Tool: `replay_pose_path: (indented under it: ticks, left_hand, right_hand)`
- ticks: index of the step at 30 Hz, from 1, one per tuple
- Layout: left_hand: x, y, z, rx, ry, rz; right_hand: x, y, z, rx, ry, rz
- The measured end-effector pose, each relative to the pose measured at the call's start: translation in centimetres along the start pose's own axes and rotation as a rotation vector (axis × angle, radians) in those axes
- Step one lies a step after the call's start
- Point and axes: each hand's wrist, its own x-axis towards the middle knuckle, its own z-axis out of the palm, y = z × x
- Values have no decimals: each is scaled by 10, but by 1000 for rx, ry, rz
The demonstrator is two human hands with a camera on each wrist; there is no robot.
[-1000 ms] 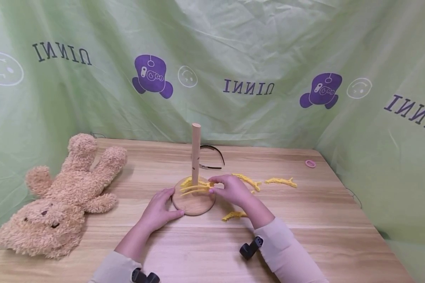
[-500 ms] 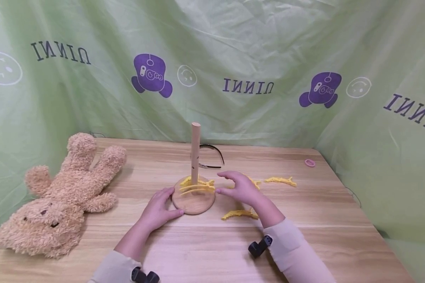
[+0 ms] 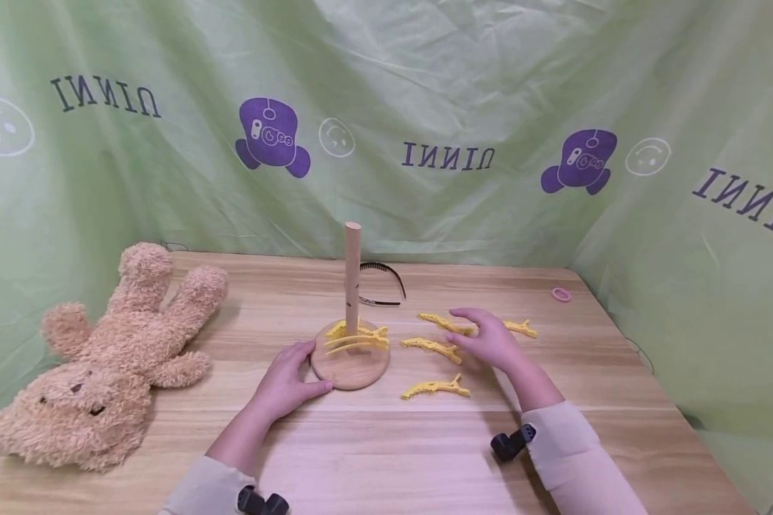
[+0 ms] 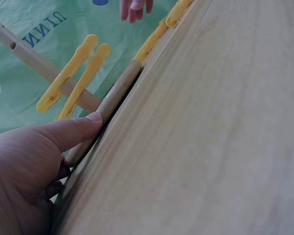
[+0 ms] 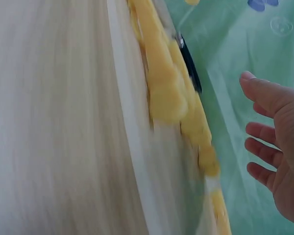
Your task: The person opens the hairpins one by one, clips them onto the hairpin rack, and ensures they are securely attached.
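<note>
My left hand (image 3: 286,383) holds the round base (image 3: 354,375) of a wooden stand, thumb and fingers against its rim. Its post (image 3: 352,279) rises upright. Two yellow hair clips (image 4: 82,73) are clamped across the lower post, one above the other, in the left wrist view. My right hand (image 3: 492,342) hovers empty to the right, fingers spread and slightly bent. Near it lie several loose yellow clips: a front one (image 3: 433,388), a middle one (image 3: 430,346), a back one (image 3: 434,320) and a right one (image 3: 522,328) partly hidden by the hand.
A dark toothed headband (image 3: 393,275) lies behind the post. At the back right of the table (image 3: 386,458) is a pink ring (image 3: 561,295). A teddy bear (image 3: 129,350) lies on the left. Green printed cloth (image 3: 386,86) surrounds the table.
My right hand has let go of the clip at the post and moved right over the loose clips. The left hand stays at the base.
</note>
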Motion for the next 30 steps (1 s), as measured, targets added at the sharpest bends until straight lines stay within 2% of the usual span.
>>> replay_pose_path:
  ticks: [6,14,21,30]
  left_hand:
    - [0,0,1,-2,5,7]
    - [0,-1,2,-7,6,5]
    - [-1,-1,1,-5,6,-2]
    - [-2,2,1,-10,2,-12]
  right_hand:
    - [-5,38,-17,-29,40,68]
    - [-12,78,-40,-23,28,191]
    - [-16,103,-50,-71,41,178]
    - [-16,115,-54,-67,3,194]
